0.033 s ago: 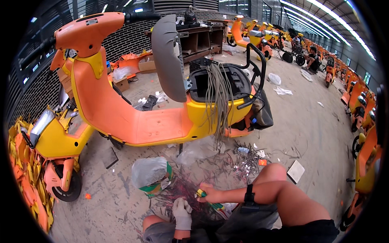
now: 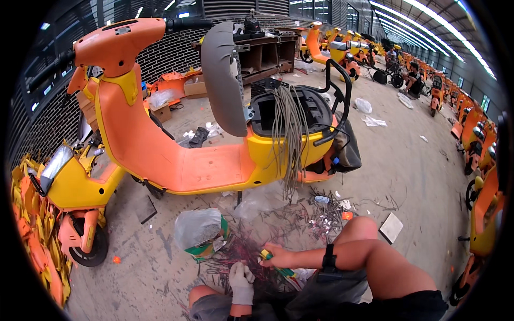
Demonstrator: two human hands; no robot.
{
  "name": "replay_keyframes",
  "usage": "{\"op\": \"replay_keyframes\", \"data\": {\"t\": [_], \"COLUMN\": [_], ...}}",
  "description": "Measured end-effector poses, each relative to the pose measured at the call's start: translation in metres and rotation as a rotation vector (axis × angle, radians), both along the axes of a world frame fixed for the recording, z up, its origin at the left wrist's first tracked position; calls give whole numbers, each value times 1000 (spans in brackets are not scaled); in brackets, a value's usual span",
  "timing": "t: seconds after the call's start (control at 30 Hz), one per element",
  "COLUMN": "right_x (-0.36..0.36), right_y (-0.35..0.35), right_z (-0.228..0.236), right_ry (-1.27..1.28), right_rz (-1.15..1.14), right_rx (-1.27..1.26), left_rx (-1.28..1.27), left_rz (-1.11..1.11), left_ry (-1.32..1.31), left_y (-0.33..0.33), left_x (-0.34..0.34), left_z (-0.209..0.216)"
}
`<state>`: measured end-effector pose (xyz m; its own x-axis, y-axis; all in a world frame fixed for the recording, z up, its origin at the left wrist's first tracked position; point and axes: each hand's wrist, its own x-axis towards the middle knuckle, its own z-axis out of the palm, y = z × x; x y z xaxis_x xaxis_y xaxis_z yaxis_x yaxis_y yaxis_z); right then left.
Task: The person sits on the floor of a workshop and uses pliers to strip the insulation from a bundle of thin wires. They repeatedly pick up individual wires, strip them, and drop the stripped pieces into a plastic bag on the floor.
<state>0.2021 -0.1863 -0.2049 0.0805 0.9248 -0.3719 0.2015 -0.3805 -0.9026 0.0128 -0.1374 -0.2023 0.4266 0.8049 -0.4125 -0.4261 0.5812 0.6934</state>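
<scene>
My left hand (image 2: pixel 241 283), in a pale work glove, is closed low in front of me, above a litter of thin dark and reddish wire pieces (image 2: pixel 251 246). What its fingers hold, if anything, is too small to make out. Bare and just to the right of it, my right hand (image 2: pixel 277 256) is wrapped round a yellow-and-green tool (image 2: pixel 265 255), whose end pokes out on the left; its exact kind is unclear. Another yellow-and-green piece (image 2: pixel 287 272) shows below that wrist, near my lap. Left of both hands stands a green-banded container (image 2: pixel 201 250) lined with a clear plastic bag.
An orange-and-yellow scooter (image 2: pixel 214 163) stands ahead, its grey seat (image 2: pixel 222 80) raised and grey cables (image 2: pixel 289 123) draped over its side. Orange and yellow panels (image 2: pixel 40 230) pile up at left. A pale flat tile (image 2: pixel 391 227) lies right of my knee. Scooters line the right side.
</scene>
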Motion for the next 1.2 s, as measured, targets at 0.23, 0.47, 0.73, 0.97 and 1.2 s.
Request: {"op": "replay_keyframes", "data": {"t": [0.23,0.47,0.73,0.97,1.2], "right_x": [-34,-63,-58,-39,-23], "right_y": [43,67,58,53,45], "right_z": [118,96,107,82,79], "right_ry": [189,144,-117,-248,-525], "right_rz": [-53,206,185,228,519], "right_rx": [-122,231,400,476,612], "left_rx": [79,62,6,-36,30], "left_rz": [-201,-211,-121,-157,-222], "left_ry": [-402,-509,-644,-385,-282], "left_y": [13,11,15,2,-2], "left_x": [-20,-34,-31,-20,-13], "left_z": [-2,6,-11,7,-22]}}
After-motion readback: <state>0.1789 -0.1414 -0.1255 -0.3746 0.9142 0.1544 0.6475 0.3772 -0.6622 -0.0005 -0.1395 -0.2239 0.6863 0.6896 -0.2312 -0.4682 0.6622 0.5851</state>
